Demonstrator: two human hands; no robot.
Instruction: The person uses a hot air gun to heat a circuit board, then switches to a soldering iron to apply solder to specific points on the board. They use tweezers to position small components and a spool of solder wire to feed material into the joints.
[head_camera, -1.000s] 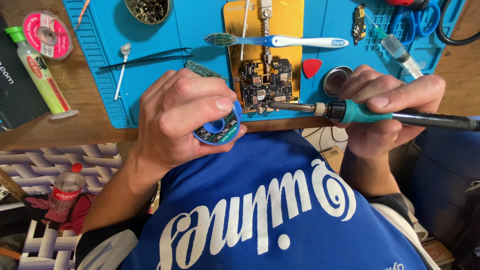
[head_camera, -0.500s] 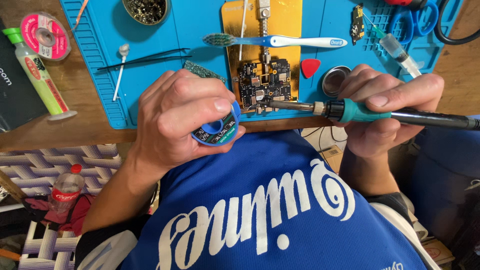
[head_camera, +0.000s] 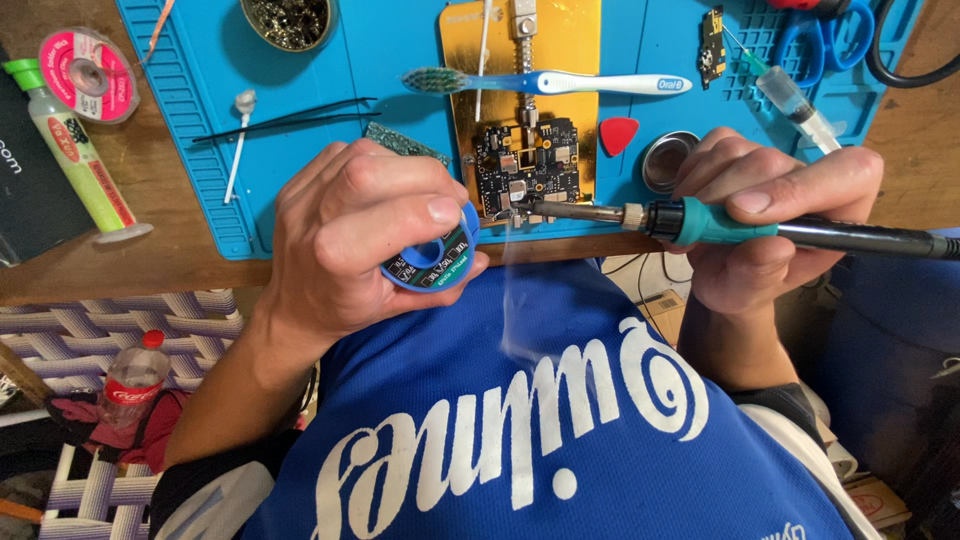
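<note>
Blue silicone mat (head_camera: 400, 60) covered the far part of our wooden bench (head_camera: 180, 270), and a gold-coloured holder plate (head_camera: 570, 60) lay on it. Our right hand (head_camera: 770, 220) was closed firmly around the soldering iron (head_camera: 700, 220), which had a teal grip, a black rear handle and a dark metal tip. The tip pointed away from this hand toward our left and touched the near edge of the circuit board (head_camera: 525, 175). This board was small, black, crowded with silver shielded parts, and it sat clamped on the gold plate, just beyond the iron's tip. A thin line of smoke (head_camera: 510, 290) was rising below the tip.

Our left hand (head_camera: 360, 240) was curled around a small blue spool (head_camera: 440, 262) with a green label, thumb pressed on its upper side. Whether a wire ran from it to the board, we could not tell. Beyond the board lay a blue and white toothbrush (head_camera: 560, 83), and just beyond our right fingers a red pick (head_camera: 618, 133) and a small round tin (head_camera: 668, 160).
</note>
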